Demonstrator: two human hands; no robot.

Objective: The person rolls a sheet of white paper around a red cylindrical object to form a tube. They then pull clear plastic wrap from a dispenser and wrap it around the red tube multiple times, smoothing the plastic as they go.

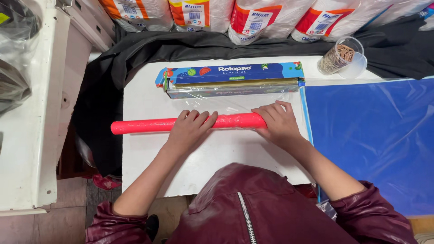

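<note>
Left hand and right hand press flat, fingers spread, on the pink roll lying crosswise on the white board; just beyond the roll, clear film feeds from the blue cling-film box.

Between our hands and the white board's near edge we have open surface. Beyond the pink roll, the cling-film box blocks the way. To our right, a cup of rubber bands stands by the blue sheet.
</note>
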